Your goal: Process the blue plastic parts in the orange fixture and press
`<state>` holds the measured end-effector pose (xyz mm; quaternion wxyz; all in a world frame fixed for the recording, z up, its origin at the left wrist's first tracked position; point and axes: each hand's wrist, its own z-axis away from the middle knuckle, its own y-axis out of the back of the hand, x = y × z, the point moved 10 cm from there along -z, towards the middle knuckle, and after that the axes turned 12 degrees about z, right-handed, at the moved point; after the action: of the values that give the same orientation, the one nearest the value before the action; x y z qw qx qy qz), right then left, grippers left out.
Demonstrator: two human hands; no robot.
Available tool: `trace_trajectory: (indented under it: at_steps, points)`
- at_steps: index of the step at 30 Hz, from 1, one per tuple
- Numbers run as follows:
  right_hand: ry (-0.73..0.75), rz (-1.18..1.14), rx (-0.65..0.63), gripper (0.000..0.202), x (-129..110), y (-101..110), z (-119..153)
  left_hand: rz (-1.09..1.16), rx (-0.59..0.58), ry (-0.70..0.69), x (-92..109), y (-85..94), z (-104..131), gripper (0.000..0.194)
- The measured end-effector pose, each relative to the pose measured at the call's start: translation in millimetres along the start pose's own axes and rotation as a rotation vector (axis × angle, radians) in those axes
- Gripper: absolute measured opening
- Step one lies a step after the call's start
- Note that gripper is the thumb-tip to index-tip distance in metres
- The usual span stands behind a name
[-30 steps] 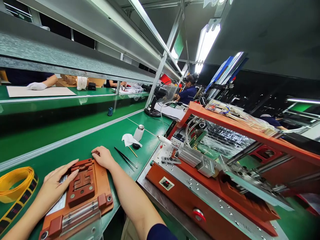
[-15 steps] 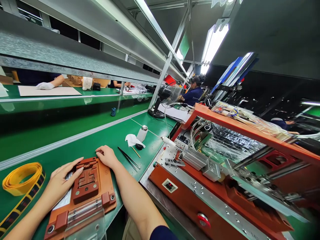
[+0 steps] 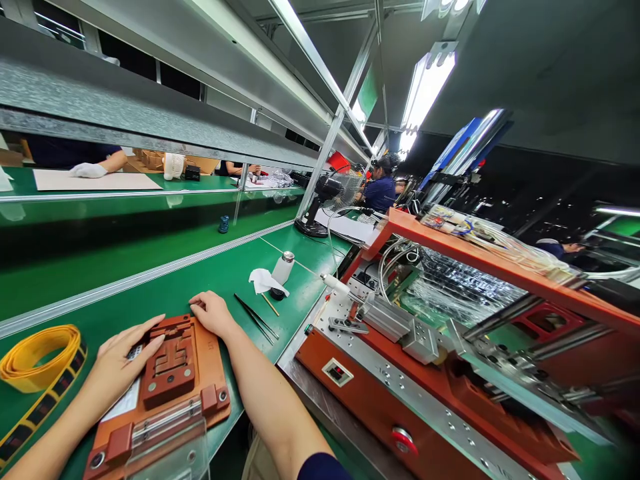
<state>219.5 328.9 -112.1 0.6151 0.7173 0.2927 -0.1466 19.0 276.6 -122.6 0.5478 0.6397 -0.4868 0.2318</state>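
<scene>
Green bench, room past fixture, L hand fingers spread on edge, R hand half-bent @ far corner, hold unclear

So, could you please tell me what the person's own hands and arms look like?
Both the left hand and the right hand are ungloved, with no ring or watch visible. The forearms are bare. A dark navy sleeve shows on the right arm; any left sleeve is out of view.

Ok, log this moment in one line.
left hand: on brown fixture, left side | right hand: at fixture's far right corner | black tweezers: on green bench | yellow coil: left of left hand
</scene>
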Motion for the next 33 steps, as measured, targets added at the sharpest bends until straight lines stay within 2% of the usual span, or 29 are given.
trace_trajectory:
  at_steps: [14,23,33]
  points:
    - [0.005,0.000,0.006,0.012,1.3,-0.9,-1.1,-0.048,0.023,-0.048,9.2,0.8,1.6,0.058]
    - [0.015,-0.012,0.016,0.012,1.9,-1.3,-0.8,-0.031,0.038,-0.044,4.2,0.2,1.7,0.056]
    - [0.026,-0.022,0.015,0.011,0.7,-0.5,-0.1,-0.035,0.036,-0.069,9.0,-0.9,3.4,0.055]
